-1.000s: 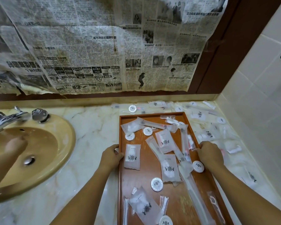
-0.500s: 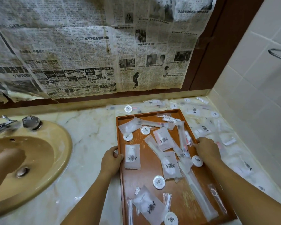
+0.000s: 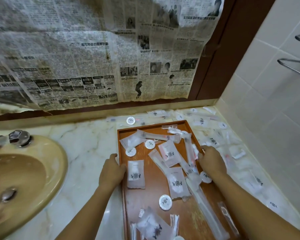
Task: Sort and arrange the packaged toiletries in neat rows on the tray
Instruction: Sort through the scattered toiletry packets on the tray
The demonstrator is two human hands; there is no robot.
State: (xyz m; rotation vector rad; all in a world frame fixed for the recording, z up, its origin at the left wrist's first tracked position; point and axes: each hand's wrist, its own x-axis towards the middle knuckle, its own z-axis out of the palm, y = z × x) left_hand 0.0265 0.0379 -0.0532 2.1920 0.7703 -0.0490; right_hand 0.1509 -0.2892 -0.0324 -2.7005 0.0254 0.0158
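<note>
The left hand [image 3: 111, 172] grips the left rim of the wooden tray [image 3: 189, 220], fingers curled over the edge. The right hand [image 3: 212, 163] lies on the tray's right rim with its fingers bent down among the packets; it is blurred, and whether it clasps the rim or a packet cannot be told.

Just right of the left hand lies a flat frosted sachet [image 3: 136, 174], upright in the tray. A round white soap disc [image 3: 206, 177] sits touching the right wrist, and a long clear sleeve [image 3: 206, 205] runs down the tray from there. More sachets, discs and sleeves lie scattered and overlapping across the tray in no rows, crowding the space between the hands. Another disc [image 3: 165, 202] lies near the middle.

The tray rests on a marble counter [image 3: 87, 149], where further packets [image 3: 235, 153] are strewn to the right and behind it. A beige sink [image 3: 55, 163] with a chrome tap knob [image 3: 20, 137] stands well to the left; newspaper [image 3: 93, 58] covers the wall behind.

Compared with a moment ago, both hands remain on the tray's rims and the packets lie as before; only the view has swung slightly right.
</note>
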